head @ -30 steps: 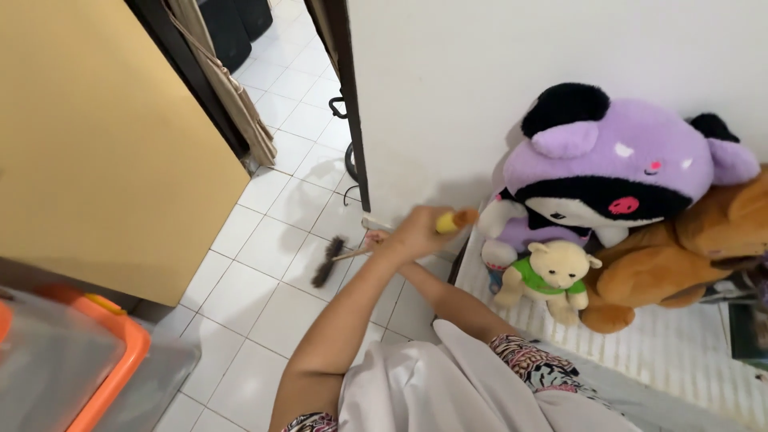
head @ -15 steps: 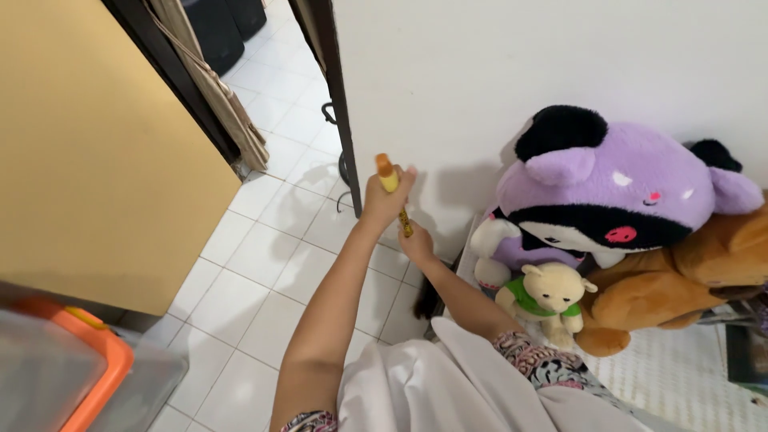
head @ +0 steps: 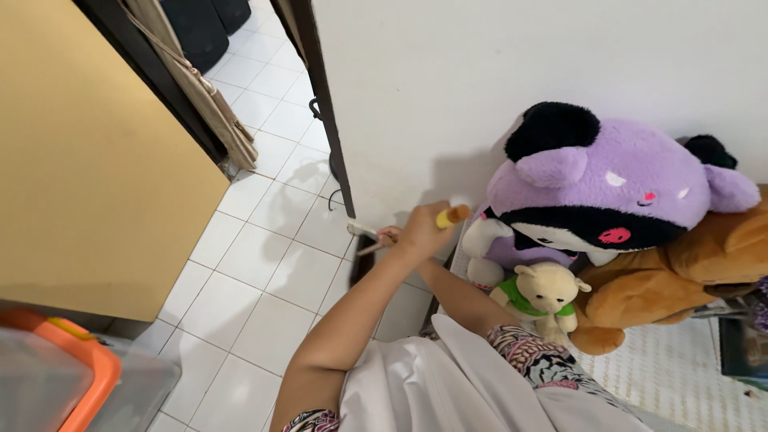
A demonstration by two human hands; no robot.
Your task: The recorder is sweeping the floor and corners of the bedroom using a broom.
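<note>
My left hand is closed around the yellow-orange top end of a broom handle. My right hand shows only its fingers, just beyond the left one, gripping the thin stick lower down. The broom's dark bristle head rests on the white tiled floor beside the white wall's base, partly hidden by my left forearm. Both hands are close to the wall corner, left of the soft toys.
A big purple and black plush, a brown plush and a small cream bear in green sit on a white mat at the right. A yellow door stands open at the left. A clear box with orange rim is at lower left.
The broom handle has tipped from upright back to slanting right, my hands have dropped lower, and the bristle head now lies near the wall instead of out on the tiles.
</note>
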